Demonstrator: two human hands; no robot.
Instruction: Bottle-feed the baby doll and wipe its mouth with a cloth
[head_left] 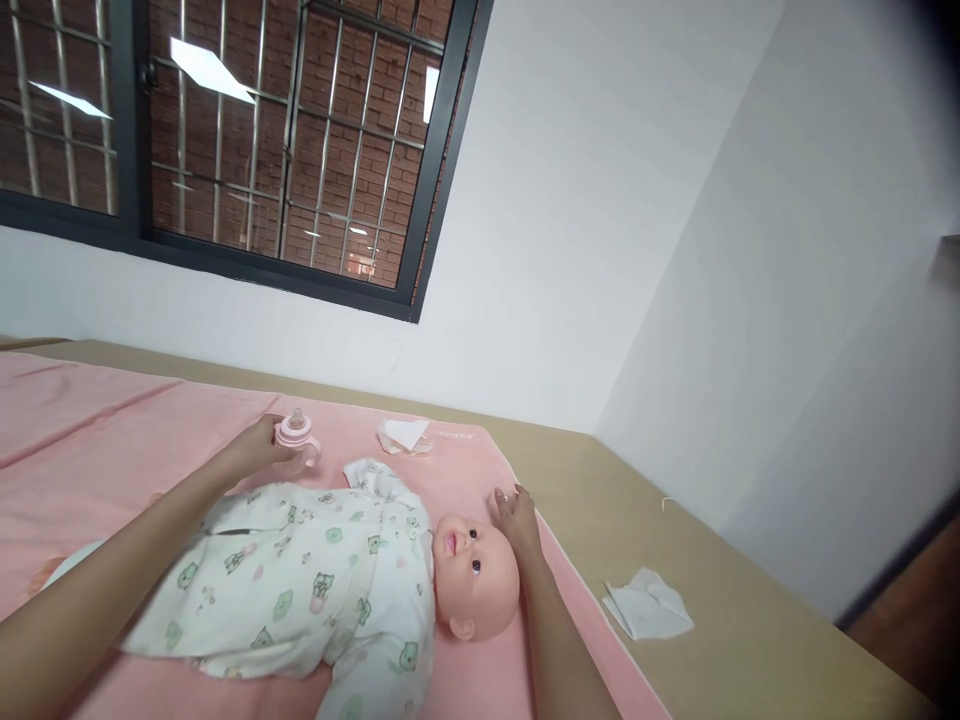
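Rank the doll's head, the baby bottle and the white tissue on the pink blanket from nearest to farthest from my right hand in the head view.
1. Doll's head: just left of the right hand.
2. White tissue: farther left, on the pink blanket.
3. Baby bottle: farthest left, in the left hand.

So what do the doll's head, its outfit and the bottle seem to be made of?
Doll's head: probably vinyl or other plastic; it looks smooth and evenly molded, with a faint sheen.
Outfit: printed cloth, perhaps cotton; matte, with soft creases.
Bottle: its smooth pink collar and handle look like plastic; the see-through body could be plastic or glass.
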